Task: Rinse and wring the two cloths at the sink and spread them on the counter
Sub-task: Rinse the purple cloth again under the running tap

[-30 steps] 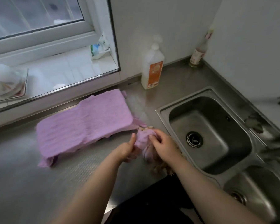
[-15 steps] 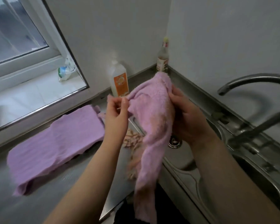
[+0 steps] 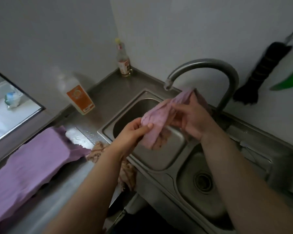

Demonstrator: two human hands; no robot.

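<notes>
Left hand (image 3: 134,130) pinching lower end of bunched pink cloth (image 3: 159,115), thumb on top; right hand (image 3: 191,119) curled round upper end, just below spout of faucet (image 3: 208,65). Cloth held in air over left basin of sink (image 3: 125,114), frayed brownish end hanging between hands. Second cloth, purple (image 3: 29,166), spread flat along left part of surface (image 3: 108,93), near window edge. Crumpled brownish fabric (image 3: 127,173) at front edge of surface, beside sink. White bottle with orange label (image 3: 78,98) standing behind sink's left rim; small bottle (image 3: 123,61) in rear corner of surface. Right basin with drain (image 3: 203,181) below right forearm.
</notes>
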